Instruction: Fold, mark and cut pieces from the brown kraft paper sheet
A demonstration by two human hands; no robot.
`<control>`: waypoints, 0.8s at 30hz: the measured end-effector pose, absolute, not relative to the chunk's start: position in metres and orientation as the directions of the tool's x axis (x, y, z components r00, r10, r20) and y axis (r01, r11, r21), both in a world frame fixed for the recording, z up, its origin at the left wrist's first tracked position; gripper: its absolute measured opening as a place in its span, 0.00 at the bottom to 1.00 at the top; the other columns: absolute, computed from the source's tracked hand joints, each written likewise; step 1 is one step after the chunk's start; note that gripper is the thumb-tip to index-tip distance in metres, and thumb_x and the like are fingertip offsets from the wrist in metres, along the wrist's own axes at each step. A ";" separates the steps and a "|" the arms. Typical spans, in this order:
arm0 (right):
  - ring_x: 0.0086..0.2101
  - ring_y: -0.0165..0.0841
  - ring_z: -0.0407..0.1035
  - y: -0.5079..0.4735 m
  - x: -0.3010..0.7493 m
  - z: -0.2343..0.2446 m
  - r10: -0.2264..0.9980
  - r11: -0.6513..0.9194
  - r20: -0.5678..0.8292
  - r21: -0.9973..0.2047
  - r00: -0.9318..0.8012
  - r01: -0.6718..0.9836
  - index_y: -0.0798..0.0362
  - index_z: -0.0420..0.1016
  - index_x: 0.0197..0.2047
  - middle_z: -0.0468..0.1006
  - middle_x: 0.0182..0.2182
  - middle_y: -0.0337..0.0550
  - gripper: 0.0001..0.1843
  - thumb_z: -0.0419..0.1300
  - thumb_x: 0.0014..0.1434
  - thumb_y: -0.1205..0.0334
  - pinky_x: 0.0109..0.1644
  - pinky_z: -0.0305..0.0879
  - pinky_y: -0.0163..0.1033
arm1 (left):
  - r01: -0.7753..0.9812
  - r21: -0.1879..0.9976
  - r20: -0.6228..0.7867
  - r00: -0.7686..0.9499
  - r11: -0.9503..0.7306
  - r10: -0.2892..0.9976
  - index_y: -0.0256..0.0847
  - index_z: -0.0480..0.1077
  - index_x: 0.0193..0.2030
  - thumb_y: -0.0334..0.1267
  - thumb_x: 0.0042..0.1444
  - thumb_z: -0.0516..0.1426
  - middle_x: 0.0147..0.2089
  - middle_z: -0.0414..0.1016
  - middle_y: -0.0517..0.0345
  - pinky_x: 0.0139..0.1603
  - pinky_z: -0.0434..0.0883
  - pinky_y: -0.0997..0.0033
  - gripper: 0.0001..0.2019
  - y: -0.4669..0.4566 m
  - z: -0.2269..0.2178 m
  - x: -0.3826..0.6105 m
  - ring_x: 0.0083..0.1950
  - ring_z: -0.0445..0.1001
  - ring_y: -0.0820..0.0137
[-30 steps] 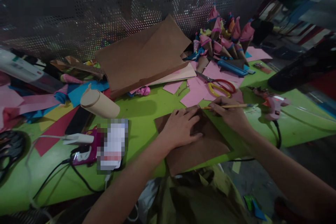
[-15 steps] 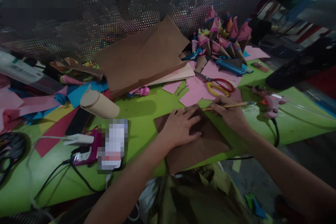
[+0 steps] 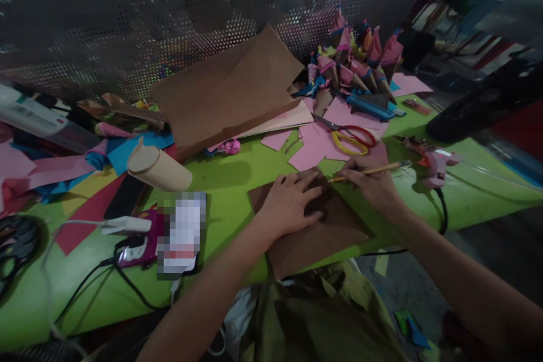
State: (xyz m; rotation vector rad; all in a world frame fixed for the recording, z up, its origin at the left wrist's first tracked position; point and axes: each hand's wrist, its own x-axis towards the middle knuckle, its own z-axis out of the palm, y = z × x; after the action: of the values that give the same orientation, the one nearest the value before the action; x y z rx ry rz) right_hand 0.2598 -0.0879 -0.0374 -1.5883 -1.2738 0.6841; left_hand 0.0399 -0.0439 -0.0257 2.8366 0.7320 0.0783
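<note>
A sheet of brown paper [image 3: 316, 243] lies on the green table near its front edge. My left hand [image 3: 291, 203] rests flat on the sheet, fingers spread, pressing toward its far part. There is a small darker piece under or beside the fingertips; I cannot make out what it is. Between the fingers of my right hand [image 3: 371, 184] is a wooden pencil [image 3: 384, 168], its tip pointing left at the sheet's upper right edge. Just beyond my right hand lie scissors [image 3: 350, 138] with red and yellow handles, on pink paper [image 3: 311, 150].
Folded brown paper [image 3: 229, 96] leans at the back, beside several pink-topped paper cones [image 3: 360, 62] and a blue cutter [image 3: 369, 106]. A pink glue gun [image 3: 436, 167] lies on the right. Leftward are a beige paper roll [image 3: 163, 169], a phone [image 3: 184, 232] and a purple power strip [image 3: 138, 246] with cables.
The view has shifted very slightly. My left hand stays on the brown sheet, and my right hand keeps the pencil at nearly the same place by its edge.
</note>
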 end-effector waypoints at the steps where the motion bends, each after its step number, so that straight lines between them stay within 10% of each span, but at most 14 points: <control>1: 0.21 0.31 0.60 -0.088 0.260 -0.037 0.950 -0.011 0.119 -0.913 0.290 0.408 0.47 0.69 0.21 0.68 0.17 0.36 0.12 0.63 0.52 0.53 0.24 0.57 0.37 | 0.470 0.221 0.002 0.876 -0.855 0.482 0.53 0.69 0.66 0.55 0.64 0.57 0.77 0.59 0.57 0.59 0.67 0.50 0.26 -0.044 -0.026 0.040 0.65 0.67 0.53; 24: 0.21 0.31 0.57 -0.114 0.257 -0.037 0.949 -0.057 0.063 -0.930 0.310 0.363 0.47 0.67 0.21 0.65 0.17 0.35 0.12 0.61 0.51 0.54 0.24 0.51 0.38 | 0.467 0.177 0.012 0.879 -0.866 0.477 0.54 0.71 0.65 0.53 0.64 0.58 0.77 0.59 0.57 0.60 0.67 0.51 0.24 -0.044 -0.026 0.039 0.65 0.68 0.53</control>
State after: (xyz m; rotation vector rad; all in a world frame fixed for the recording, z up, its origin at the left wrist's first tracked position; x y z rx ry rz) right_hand 0.2574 -0.1139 -0.0372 -1.6096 -1.2209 0.7600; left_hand 0.0394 -0.0443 -0.0263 2.8805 0.7289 0.0822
